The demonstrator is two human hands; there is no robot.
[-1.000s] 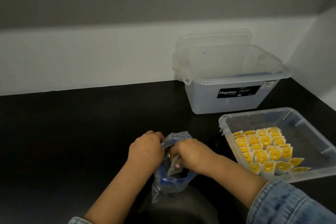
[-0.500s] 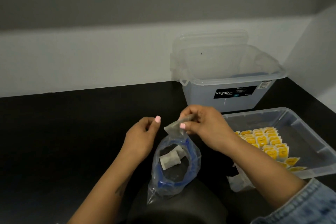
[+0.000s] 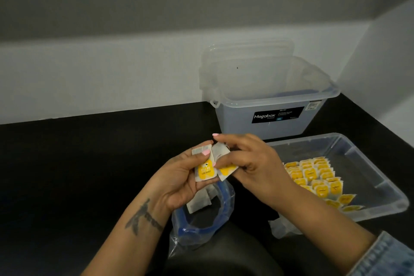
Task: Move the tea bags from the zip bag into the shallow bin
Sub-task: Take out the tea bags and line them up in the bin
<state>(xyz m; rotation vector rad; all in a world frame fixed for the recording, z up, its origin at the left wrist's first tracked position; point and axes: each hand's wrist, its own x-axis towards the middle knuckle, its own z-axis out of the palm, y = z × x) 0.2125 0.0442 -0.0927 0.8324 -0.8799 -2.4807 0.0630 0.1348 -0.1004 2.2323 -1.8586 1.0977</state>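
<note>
Together, left hand (image 3: pixel 179 177) and right hand (image 3: pixel 251 163) pinching tea bags (image 3: pixel 205 169)

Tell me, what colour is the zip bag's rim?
Blue: the zip bag is clear plastic with a blue band round its open mouth, seen in the head view.

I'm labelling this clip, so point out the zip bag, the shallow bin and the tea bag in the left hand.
zip bag (image 3: pixel 220 223): head view, blue zipper rim.
shallow bin (image 3: pixel 378 186): head view, bare floor.
tea bag (image 3: pixel 205 170): head view, yellow label.
</note>
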